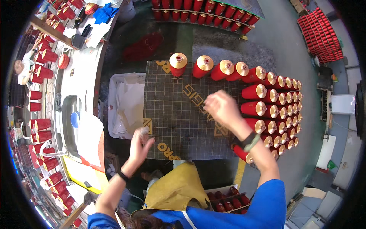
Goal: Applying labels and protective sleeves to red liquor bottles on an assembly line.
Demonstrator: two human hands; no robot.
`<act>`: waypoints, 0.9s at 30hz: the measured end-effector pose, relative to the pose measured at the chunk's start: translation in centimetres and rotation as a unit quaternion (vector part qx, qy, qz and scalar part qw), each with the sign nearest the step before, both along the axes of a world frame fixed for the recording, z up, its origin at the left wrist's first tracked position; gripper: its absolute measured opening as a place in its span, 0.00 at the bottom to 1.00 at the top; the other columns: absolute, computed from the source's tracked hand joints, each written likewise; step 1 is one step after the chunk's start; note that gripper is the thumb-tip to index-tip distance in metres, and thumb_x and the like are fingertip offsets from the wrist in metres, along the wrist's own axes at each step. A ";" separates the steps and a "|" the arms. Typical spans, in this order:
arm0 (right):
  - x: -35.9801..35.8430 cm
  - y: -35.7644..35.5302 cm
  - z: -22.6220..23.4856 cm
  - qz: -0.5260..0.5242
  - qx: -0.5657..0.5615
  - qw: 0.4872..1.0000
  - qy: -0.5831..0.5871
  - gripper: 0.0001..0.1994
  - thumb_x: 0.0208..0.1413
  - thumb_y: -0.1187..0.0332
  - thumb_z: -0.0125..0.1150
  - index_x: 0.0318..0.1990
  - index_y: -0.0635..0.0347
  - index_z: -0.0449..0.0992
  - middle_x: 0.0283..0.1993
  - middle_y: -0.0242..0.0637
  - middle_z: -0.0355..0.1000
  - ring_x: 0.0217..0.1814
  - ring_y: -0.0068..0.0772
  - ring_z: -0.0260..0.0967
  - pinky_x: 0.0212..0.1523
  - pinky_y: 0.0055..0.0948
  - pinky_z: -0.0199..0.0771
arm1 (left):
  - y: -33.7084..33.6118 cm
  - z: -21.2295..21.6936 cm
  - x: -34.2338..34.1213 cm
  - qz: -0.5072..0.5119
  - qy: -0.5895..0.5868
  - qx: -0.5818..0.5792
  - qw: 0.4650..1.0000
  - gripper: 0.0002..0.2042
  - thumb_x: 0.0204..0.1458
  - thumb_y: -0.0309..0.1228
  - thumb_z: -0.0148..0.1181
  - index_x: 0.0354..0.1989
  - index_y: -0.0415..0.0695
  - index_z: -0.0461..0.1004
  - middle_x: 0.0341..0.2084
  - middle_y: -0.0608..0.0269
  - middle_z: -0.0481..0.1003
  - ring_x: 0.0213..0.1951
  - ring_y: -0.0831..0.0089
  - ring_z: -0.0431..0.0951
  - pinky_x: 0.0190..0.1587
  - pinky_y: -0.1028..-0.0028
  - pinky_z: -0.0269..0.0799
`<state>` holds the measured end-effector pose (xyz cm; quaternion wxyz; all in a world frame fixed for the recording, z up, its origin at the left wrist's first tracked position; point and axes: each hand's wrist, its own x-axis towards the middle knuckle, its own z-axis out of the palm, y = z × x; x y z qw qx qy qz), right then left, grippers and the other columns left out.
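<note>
My left hand [139, 148] is closed around a small, crumpled whitish piece [143, 131], perhaps cloth or film, over the near left corner of a dark gridded board [173, 110]. Above the board's right half hovers my right hand [222, 110], smeared by motion, its fingers seemingly curled; whether they hold anything does not show. Red bottles with gold shoulders and open necks stand along the board's far edge, one bottle [178, 65] set apart at the left. More such bottles [254, 108] fill close rows on the right, beside my right forearm.
Left of the board sits a white bin [114, 107] with pale sheets inside. Beyond it runs a counter with a sink [68, 110], papers and many red containers. A shelf of red bottles [202, 17] stands at the back. A stool-height rack [228, 202] of red bottles is near my legs.
</note>
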<state>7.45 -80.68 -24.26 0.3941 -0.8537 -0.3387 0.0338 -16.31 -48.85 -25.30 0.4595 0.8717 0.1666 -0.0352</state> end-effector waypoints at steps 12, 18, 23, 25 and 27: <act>-58.3 28.8 -14.1 0.449 -0.352 0.739 0.359 0.17 0.52 0.64 0.68 0.48 0.62 0.82 0.50 0.51 0.80 0.54 0.53 0.77 0.53 0.47 0.78 | 5.8 -2.2 -53.8 0.168 0.281 -0.060 0.943 0.17 0.56 0.37 0.67 0.47 0.37 0.78 0.37 0.48 0.82 0.39 0.58 0.85 0.42 0.63 0.78; -72.4 34.8 -26.0 0.433 -0.493 0.704 0.275 0.20 0.58 0.69 0.61 0.58 0.64 0.78 0.66 0.53 0.67 0.66 0.50 0.68 0.62 0.48 0.71 | 6.4 -5.9 -63.2 0.142 0.322 -0.060 0.934 0.19 0.55 0.38 0.67 0.48 0.37 0.77 0.42 0.42 0.80 0.44 0.46 0.82 0.47 0.56 0.77; -78.5 42.8 -32.2 0.562 -0.488 0.613 0.265 0.16 0.63 0.65 0.52 0.50 0.54 0.84 0.58 0.42 0.78 0.60 0.41 0.75 0.58 0.45 0.74 | 6.8 -9.7 -70.0 0.247 0.363 -0.114 0.891 0.21 0.55 0.39 0.67 0.50 0.36 0.77 0.43 0.43 0.80 0.45 0.46 0.80 0.51 0.56 0.75; -79.8 31.4 -44.4 0.488 -0.535 0.573 0.383 0.16 0.62 0.64 0.51 0.49 0.54 0.85 0.56 0.42 0.79 0.58 0.41 0.77 0.56 0.44 0.76 | 6.0 -13.4 -65.6 0.216 0.346 -0.150 0.901 0.21 0.55 0.40 0.67 0.50 0.37 0.76 0.40 0.47 0.81 0.42 0.50 0.82 0.49 0.58 0.76; -79.5 25.0 -52.4 0.409 -0.560 0.527 0.491 0.17 0.62 0.63 0.50 0.47 0.54 0.86 0.54 0.42 0.81 0.56 0.42 0.79 0.54 0.42 0.78 | 6.3 -16.3 -62.6 0.242 0.410 -0.266 0.839 0.20 0.56 0.40 0.67 0.50 0.39 0.77 0.38 0.51 0.82 0.40 0.55 0.83 0.47 0.60 0.78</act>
